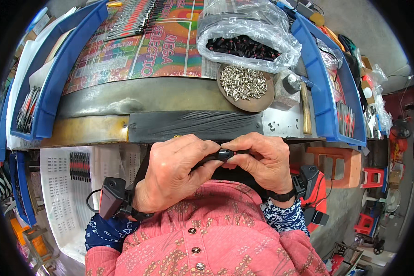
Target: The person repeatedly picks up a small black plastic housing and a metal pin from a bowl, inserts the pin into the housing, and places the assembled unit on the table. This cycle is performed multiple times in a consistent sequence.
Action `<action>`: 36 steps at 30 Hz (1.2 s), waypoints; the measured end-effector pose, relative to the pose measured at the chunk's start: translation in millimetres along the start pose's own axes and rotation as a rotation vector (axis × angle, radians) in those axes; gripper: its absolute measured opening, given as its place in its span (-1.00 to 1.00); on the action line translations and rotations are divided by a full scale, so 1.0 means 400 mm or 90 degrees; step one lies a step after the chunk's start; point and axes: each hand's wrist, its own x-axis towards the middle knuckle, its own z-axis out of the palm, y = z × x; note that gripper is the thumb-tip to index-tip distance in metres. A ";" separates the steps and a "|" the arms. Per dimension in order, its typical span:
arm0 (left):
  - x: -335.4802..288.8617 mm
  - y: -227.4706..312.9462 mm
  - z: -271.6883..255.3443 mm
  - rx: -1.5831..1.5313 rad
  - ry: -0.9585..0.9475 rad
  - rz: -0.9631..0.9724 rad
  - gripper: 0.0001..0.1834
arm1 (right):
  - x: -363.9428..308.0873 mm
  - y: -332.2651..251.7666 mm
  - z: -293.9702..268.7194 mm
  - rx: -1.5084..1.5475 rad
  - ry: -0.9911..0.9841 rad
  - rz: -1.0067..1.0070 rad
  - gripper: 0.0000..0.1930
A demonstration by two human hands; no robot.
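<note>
Pinched end to end between left hand (pixel 172 172) and right hand (pixel 262 158): small black plastic handle piece (pixel 223 155), probably light, stiff, slick, best gripped at its ends

1. Both forearms come up from the lower edge, each wrist strapped with a black band, patterned blue cuffs behind.
2. The left hand (pixel 172 172) is curled, knuckles up, thumb and fingers closed toward the middle.
3. The right hand (pixel 261 161) faces it, fingertips (pixel 237 148) pinched together.
4. The two hands touch at their fingertips, just before the workbench's near edge.
</note>
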 end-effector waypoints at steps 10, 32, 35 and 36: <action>0.034 -0.010 -0.024 0.037 -0.016 -0.023 -0.74 | 0.044 0.012 -0.068 -0.408 0.185 -0.121 -0.72; 0.034 -0.019 -0.039 0.069 -0.030 -0.069 -0.74 | 0.064 0.088 -0.074 -0.548 0.226 -0.171 -0.74; 0.032 -0.014 -0.040 0.073 -0.039 -0.072 -0.74 | 0.063 0.088 -0.072 -0.548 0.238 -0.178 -0.79; 0.031 -0.012 -0.041 0.074 -0.033 -0.060 -0.74 | 0.063 0.086 -0.072 -0.552 0.234 -0.178 -0.80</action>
